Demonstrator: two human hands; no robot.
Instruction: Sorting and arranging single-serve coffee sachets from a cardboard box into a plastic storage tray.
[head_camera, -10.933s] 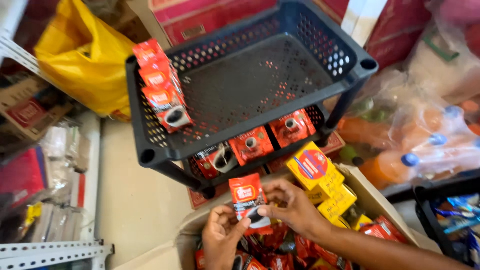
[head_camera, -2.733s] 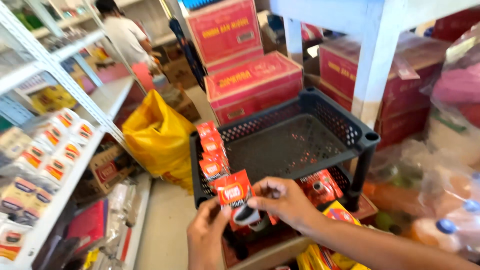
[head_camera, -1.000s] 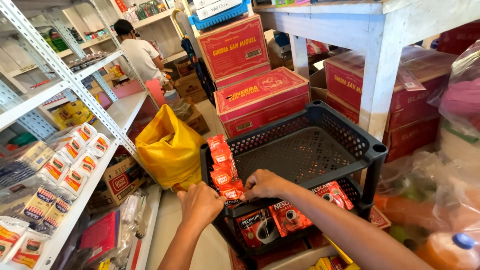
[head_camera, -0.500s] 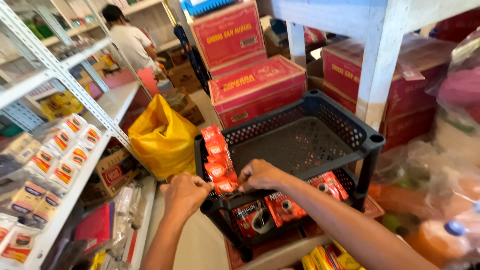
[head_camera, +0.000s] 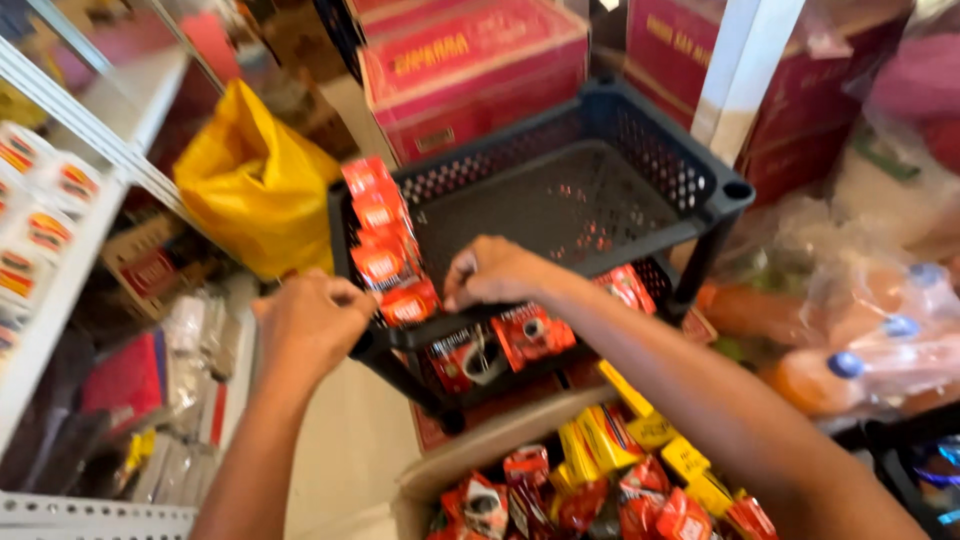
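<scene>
The right hand (head_camera: 500, 272) pinches a red sachet (head_camera: 408, 302), light and crinkly, best held by its edge, at the black basket (head_camera: 560, 200) rim. The left hand (head_camera: 312, 322) grips the rim closed.

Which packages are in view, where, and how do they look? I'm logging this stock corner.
Red sachets: row standing along the black basket's left wall, by both hands.
Red sachets with cup pictures: lower tier.
Red and yellow packs: open carton, bottom.
Red cartons: stacked behind.
Yellow bag: left of the basket.
White pouches: left shelf.
</scene>
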